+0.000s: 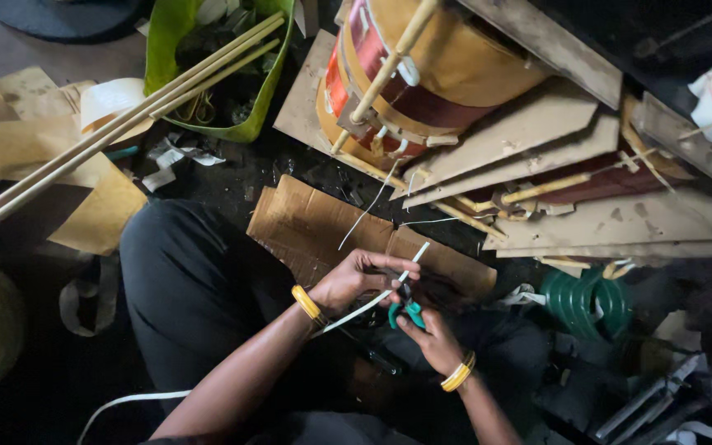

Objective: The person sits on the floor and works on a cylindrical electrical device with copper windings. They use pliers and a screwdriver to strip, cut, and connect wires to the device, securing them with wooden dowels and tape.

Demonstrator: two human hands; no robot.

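Left hand [358,276] pinches a white tape strip [372,298] taut above the lap; right hand [432,336] grips green-handled cutters [406,310] at the strip. Strip looks uncut, with slack trailing to the floor. Beyond lie cardboard [306,227] and a tape-bound coil [422,70], its lashing seemingly unfinished.

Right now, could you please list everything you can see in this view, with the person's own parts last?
white tape strip: one, white, held across both hands
cutting pliers: one, teal handles, in right hand
cardboard sheet: one, brown, floor above the hands
wound coil: one, orange and dark red, top centre
wooden sticks: several, pale, upper left
green bag: one, top
wooden boards: several, brown, right
green coiled hose: one, right
bangles: two, yellow, one per wrist
left hand: holding strip
right hand: gripping pliers
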